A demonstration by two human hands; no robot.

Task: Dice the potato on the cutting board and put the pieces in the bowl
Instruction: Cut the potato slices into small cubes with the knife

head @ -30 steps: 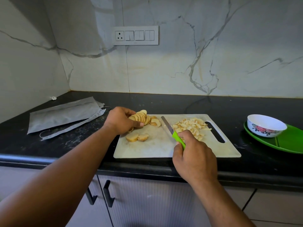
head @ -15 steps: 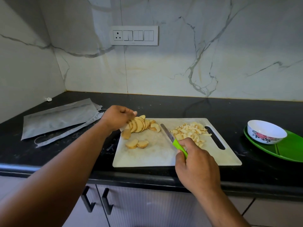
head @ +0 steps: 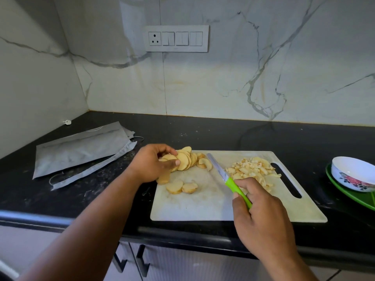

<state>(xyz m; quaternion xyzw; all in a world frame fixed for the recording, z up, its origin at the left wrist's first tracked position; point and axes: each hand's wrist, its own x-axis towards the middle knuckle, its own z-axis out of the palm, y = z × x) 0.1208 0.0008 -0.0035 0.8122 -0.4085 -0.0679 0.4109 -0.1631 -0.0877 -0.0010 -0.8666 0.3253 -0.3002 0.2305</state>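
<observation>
The left hand (head: 151, 166) pinches a few slices off the fanned row of potato slices (head: 185, 160) at the cutting board's (head: 203, 203) far left corner, while the right hand (head: 261, 218) grips the green-handled knife (head: 229, 178), its blade lying low across the board's middle and pointing away from the person. Two loose slices (head: 181, 187) lie toward the board's near side, just below the row; a heap of diced pieces (head: 251, 169) sits at the board's right, beside its handle slot. Off the board's right edge, well apart, the white flowered bowl (head: 353, 173) stands on a green tray (head: 365, 199) and, as far as can be seen, holds nothing yet. A grey cloth (head: 81, 149) lies on the black table (head: 203, 132) to the board's left. The work appears to be midway: slices are being gathered for dicing. The next move likely calls for stacking those slices flat near the board's centre, fingertips tucked clear, before the blade comes down.
</observation>
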